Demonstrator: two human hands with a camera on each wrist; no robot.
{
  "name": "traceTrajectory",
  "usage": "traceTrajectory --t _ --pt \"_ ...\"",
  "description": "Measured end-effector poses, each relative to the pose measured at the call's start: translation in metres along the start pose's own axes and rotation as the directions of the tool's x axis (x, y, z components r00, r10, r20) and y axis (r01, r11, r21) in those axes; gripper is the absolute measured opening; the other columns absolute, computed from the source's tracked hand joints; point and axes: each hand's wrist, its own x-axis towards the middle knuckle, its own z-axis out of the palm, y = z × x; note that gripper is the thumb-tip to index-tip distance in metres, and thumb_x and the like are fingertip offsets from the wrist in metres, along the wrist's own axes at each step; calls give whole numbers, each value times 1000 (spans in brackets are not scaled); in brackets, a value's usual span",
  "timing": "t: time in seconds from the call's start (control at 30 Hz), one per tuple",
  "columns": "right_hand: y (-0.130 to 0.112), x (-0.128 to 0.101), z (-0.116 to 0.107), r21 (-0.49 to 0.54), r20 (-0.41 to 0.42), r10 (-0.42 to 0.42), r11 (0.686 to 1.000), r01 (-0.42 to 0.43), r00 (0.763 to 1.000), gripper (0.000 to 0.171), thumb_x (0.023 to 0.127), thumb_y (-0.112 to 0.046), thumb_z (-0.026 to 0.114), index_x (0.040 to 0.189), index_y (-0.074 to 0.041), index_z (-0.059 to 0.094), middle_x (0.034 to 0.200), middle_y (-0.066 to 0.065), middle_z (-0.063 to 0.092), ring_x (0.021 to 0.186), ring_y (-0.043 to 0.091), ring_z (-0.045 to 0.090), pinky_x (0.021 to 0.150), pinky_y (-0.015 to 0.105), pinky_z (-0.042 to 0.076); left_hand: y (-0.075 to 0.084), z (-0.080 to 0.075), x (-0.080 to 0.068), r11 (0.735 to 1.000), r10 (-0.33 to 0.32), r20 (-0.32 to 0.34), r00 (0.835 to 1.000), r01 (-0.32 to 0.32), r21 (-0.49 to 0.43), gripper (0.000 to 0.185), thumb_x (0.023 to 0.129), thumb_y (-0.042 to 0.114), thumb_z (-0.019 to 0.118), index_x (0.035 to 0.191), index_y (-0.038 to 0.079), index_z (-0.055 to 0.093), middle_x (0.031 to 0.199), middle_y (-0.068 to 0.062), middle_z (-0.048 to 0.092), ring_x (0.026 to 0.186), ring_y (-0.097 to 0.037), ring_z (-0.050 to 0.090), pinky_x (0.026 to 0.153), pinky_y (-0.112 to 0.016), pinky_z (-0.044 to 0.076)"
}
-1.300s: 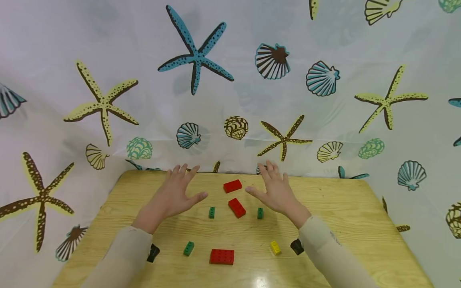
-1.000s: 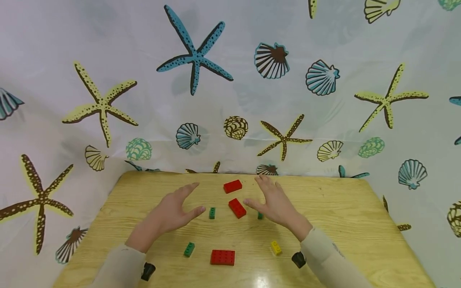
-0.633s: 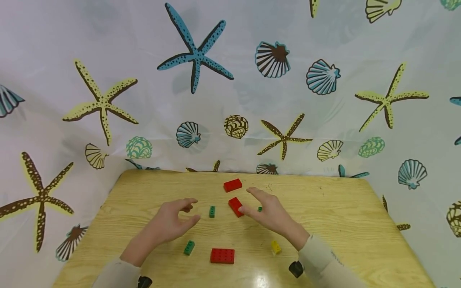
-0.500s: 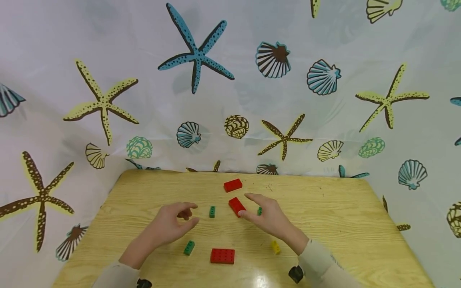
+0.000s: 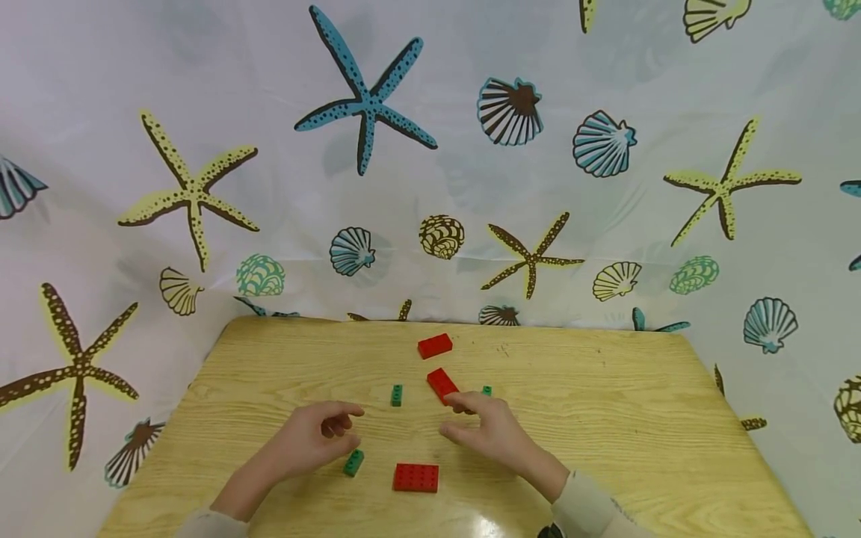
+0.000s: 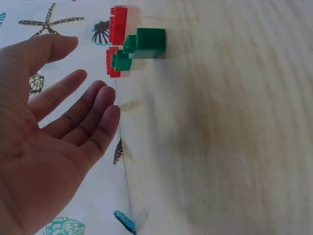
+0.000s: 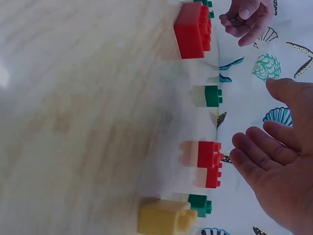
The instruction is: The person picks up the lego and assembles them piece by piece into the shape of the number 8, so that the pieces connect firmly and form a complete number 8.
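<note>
My left hand [image 5: 311, 441] hovers with loosely bent fingers and nothing in its grasp. Its thumb tip overlaps the near green brick [image 5: 353, 463] in the head view. My right hand [image 5: 496, 435] is raised over the table too, also holding nothing, its fingertips by the near end of the middle red brick [image 5: 440, 382]. Behind it shows part of another green brick [image 5: 487, 390]. The yellow brick [image 7: 161, 218] appears in the right wrist view but is hidden by the right hand and arm in the head view. A wide red brick [image 5: 415, 477] lies nearest the front.
A third green brick [image 5: 397, 395] stands between the hands, and a further red brick [image 5: 435, 346] lies near the back edge. The wooden table [image 5: 605, 418] is bordered by a white curtain [image 5: 430, 179] printed with starfish and shells.
Both hands have drawn back toward the front of the table and lowered, their fingers bending from spread to loosely curled. The right hand now covers the yellow brick. The bricks have stayed put.
</note>
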Motion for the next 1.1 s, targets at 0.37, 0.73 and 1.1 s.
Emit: traceTrajectory --t 0.37,0.73,1.1 --pt "7 -9 15 -33 95 -12 999 16 995 45 100 -28 75 135 0 69 125 14 74 112 31 70 98 45 58 -15 8 -16 998 -44 74 996 47 -35 50 93 30 82 134 4 69 112 -6 70 100 -17 63 82 -26 57" --pt "10 -16 23 -50 130 -62 996 69 990 39 100 -26 75 129 -1 72 122 12 76 113 26 71 99 35 58 -21 14 -21 996 -63 90 994 68 -52 54 89 27 87 134 6 69 113 -6 69 99 -14 61 81 -25 54" --pt "10 -21 23 -64 207 -11 998 25 978 40 101 -33 74 130 -6 72 126 7 75 119 15 67 105 33 54 -23 16 -21 997 -39 103 994 45 -63 50 89 25 86 133 7 69 115 -2 68 99 -13 61 84 -25 55"
